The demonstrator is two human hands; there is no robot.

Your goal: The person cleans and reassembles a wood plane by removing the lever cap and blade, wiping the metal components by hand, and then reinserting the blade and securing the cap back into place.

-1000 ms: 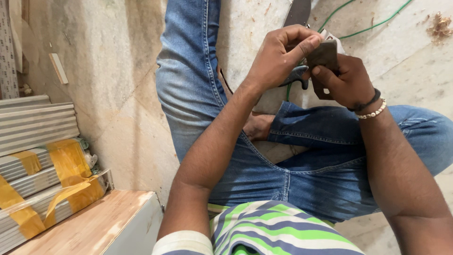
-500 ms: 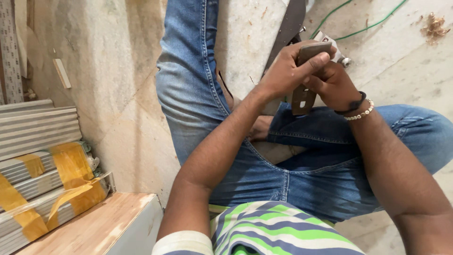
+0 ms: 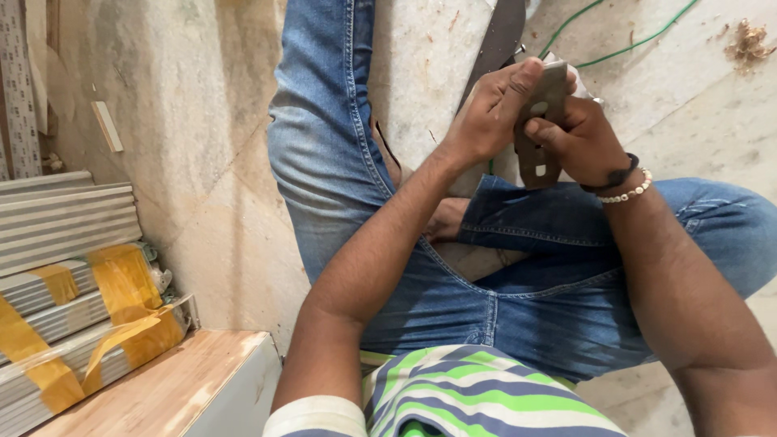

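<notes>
Metal plate lower than before; fingers of left hand and right hand clamped on it

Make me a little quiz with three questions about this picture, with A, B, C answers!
1. Where do the taped grey strips lie?
A. by the lower left edge
B. on the person's knee
C. beside the green cable

2. What colour is the tape round those strips?
A. red
B. yellow
C. blue

3. How is the flat metal piece held?
A. lying alone on the floor
B. in the left hand only
C. in both hands

Answers:
1 A, the bundle sits at the lower left, far from the green cable.
2 B, the bands are yellow.
3 C, the left hand and the right hand both grip it.
</notes>
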